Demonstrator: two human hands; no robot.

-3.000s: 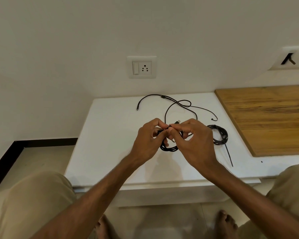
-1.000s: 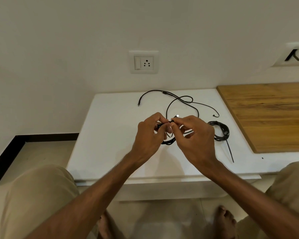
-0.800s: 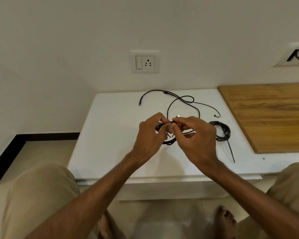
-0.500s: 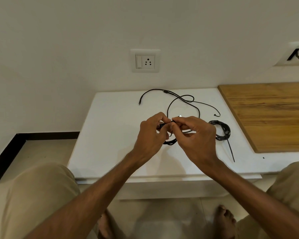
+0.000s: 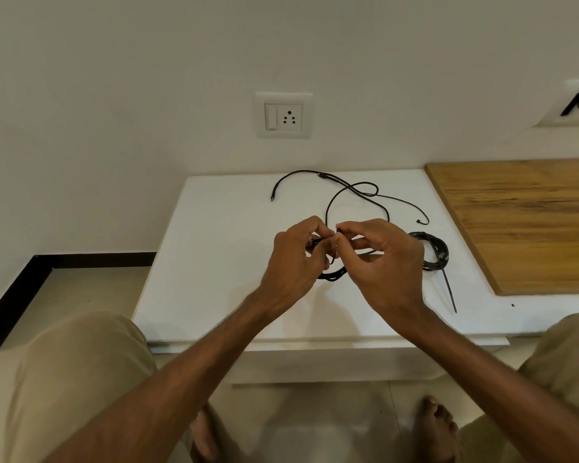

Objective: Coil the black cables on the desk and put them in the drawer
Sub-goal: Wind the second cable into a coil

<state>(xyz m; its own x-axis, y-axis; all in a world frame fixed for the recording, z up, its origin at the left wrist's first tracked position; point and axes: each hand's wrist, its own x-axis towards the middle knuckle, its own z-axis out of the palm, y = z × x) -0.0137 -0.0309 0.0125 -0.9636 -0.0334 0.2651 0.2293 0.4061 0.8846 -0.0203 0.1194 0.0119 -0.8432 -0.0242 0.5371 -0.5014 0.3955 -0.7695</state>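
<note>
Head view, left hand: the left hand (image 5: 297, 259) is raised over the middle of the counter (image 5: 214, 262), its fingers curled in and grasping the held cable (image 5: 332, 276) at the top of its loops.
Right hand: the right hand (image 5: 385, 262) meets the left fingertip to fingertip. Its thumb and forefinger pinch a strand of the same cable and the other fingers are bent beneath.
Held cable: black, gathered into a few loops that hang below and between the two hands, just above the white counter top.
Loose cable: a thin black loose cable (image 5: 351, 188) lies uncoiled near the far edge of the counter. One end points to the far left, the other curls toward the right edge. One of its curves runs down behind the hands, and I cannot tell whether it joins the held one.
Bundled cable: a bundled cable (image 5: 432, 249) lies flat just right of the right hand, with a straight black tail (image 5: 449, 290) running toward the near edge.
Wooden board: a wooden board (image 5: 528, 222) covers the counter's right side.
Wall: a socket plate (image 5: 284, 115) sits above the far edge.
Below: knees in beige cloth and bare feet on the floor.
</note>
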